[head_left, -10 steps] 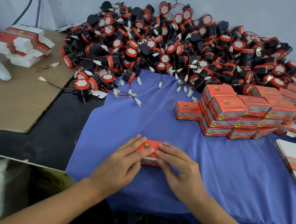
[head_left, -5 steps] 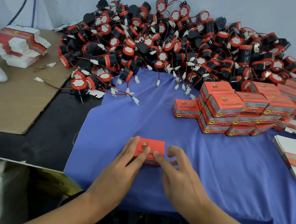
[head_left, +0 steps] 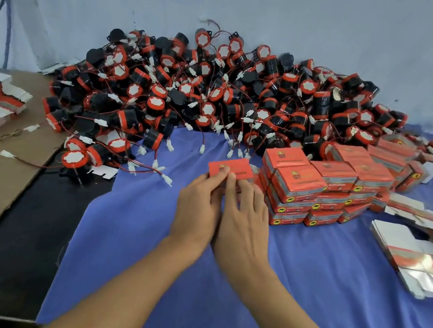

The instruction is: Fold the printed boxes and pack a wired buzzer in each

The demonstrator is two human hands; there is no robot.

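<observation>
Soft, even light over everything here, fairly bright, no hard shadows anywhere. My left hand (head_left: 199, 205) and right hand (head_left: 243, 222) throw just a faint dark smudge on the blue cloth (head_left: 302, 299). Glare is flashing white off the glossy flat blanks (head_left: 425, 260) to my right. The red box (head_left: 232, 167) I'm holding looks soft, its print smeared; the stacked boxes (head_left: 393, 148) far right blur worse. The buzzer pile (head_left: 219, 95) reads sharper. Edges bow with the wide lens, and the lower left goes dim.
</observation>
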